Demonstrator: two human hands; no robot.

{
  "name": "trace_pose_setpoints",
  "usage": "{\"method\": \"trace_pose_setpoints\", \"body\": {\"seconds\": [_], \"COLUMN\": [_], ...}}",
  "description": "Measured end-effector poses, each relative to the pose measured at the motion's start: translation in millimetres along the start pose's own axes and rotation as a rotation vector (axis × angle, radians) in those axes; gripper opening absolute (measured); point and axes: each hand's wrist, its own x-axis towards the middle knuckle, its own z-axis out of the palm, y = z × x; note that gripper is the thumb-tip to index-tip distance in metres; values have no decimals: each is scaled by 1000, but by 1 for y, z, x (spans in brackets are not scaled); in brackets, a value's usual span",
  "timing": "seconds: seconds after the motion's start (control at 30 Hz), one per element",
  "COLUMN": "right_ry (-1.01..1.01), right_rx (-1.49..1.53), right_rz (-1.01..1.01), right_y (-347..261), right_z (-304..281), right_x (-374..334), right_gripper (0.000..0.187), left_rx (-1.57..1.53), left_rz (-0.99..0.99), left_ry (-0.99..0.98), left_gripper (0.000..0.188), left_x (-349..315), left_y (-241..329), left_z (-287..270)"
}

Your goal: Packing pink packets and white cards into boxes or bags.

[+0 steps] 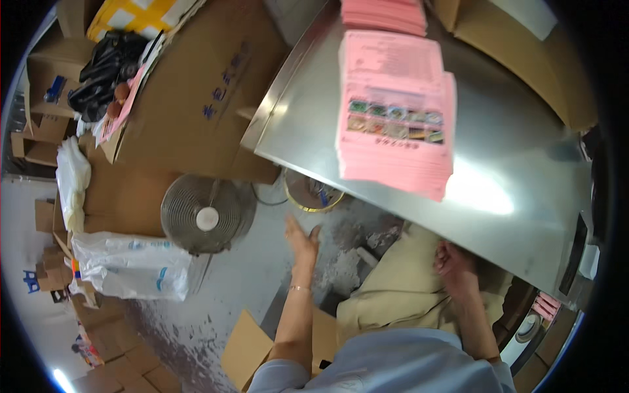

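My left hand (302, 243) reaches out over the floor, left of the metal table (288, 128). Its fingers are apart, and it holds nothing. My right hand (453, 265) is at my lap, close to the table's near edge. Its fingers are curled in, and I see nothing in them. On the table lies a stack of pink printed sheets (395, 98) with rows of small coloured pictures, its layers slightly fanned toward me. Another pink stack (383, 14) lies behind it.
A round fan (208, 218) stands on the floor at left, beside a white plastic bag (134, 265). A bin with a yellow rim (313, 209) sits under the table's left edge. A large cardboard box (196, 85) stands at far left, an open carton (246, 347) near my left arm.
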Motion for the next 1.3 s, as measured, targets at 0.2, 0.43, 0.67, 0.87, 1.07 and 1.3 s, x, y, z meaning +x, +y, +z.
{"method": "trace_pose_setpoints", "body": {"seconds": [0.2,0.43,0.67,0.87,1.07,1.3], "right_ry": [36,47,-172,-200,-63,696], "right_rx": [-437,-360,-450,-797,-834,-801], "right_rz": [-118,-189,-369,-496,-741,-1007], "right_y": [38,-3,-2,-36,-78,-207], "right_z": [-84,-5,-30,-42,-106,-179], "right_x": [9,-46,-75,-135,-213,-265], "right_gripper": [20,28,31,31,24,12], "left_rx": [-460,-858,-503,-68,-709,-200], "left_rz": [-63,48,571,916,488,808], "left_ry": [-669,-1419,-1072,-781,-989,-991], "left_gripper": [18,38,94,77,32,35], "left_x": [-51,-18,-62,-76,-55,-8], "left_y": [58,162,186,212,205,115], "left_z": [13,-15,-87,-115,-120,-39]}}
